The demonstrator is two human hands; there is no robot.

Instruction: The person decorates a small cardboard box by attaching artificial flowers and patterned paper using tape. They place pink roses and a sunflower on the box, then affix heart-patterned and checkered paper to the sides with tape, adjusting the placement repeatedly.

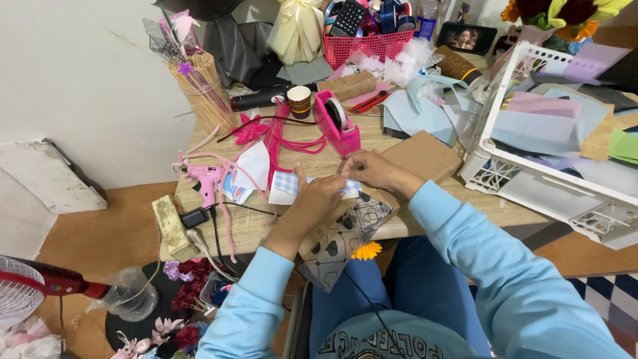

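Note:
My left hand (318,198) presses down on a piece of blue-and-white checked paper (287,184) at the table's front edge. My right hand (369,169) pinches the same paper's right end, just in front of a pink tape dispenser (337,122). Under both hands lies a clear wrapping sheet printed with black hearts (345,234), hanging over the table edge. A yellow flower (367,250) peeks from below that sheet.
A pink glue gun (206,179) lies left on the wooden table (425,216), with pink pipe cleaners (282,143), a brown cardboard box (425,156), a white crate of coloured paper (558,133), a pink basket (369,43) and a stick bundle (203,93). A fan (23,289) stands on the floor.

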